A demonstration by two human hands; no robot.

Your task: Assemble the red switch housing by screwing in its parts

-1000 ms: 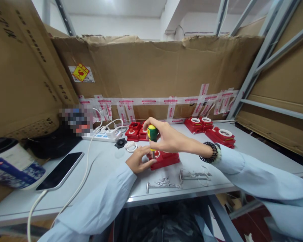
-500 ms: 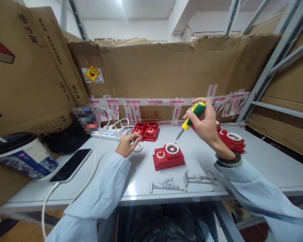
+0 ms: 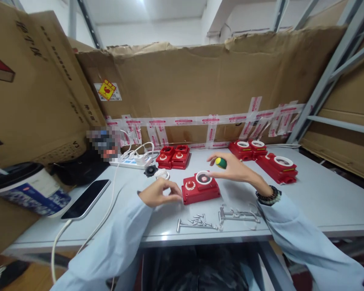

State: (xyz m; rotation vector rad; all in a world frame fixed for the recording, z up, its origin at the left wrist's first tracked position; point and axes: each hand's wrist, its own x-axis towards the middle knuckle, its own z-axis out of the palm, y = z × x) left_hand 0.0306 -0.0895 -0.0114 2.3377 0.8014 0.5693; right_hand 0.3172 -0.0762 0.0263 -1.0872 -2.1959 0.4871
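Note:
A red box (image 3: 201, 193) with a white ring and a small red knob lies on the table between my hands. My left hand (image 3: 161, 192) is at its left side, fingers apart and curved, fingertips at the box's edge. Over the box's right side, my right hand (image 3: 230, 169) holds a green and yellow screwdriver (image 3: 221, 163), its handle end facing me and its shaft hidden. The thumb reaches toward the white ring. In front of the box lie loose screws (image 3: 200, 220) and metal T-shaped pieces (image 3: 239, 215).
Two red housings (image 3: 173, 157) stand behind, near a power strip (image 3: 133, 161) and a black round part (image 3: 151, 170). More red boxes (image 3: 277, 169) are at right. A phone (image 3: 86, 199), cable and cup (image 3: 27, 188) sit left. Cardboard (image 3: 182, 89) walls the back.
My left hand has come down to the box's left side. My right hand has lowered with the screwdriver and turned it. The black round part and more red boxes now show.

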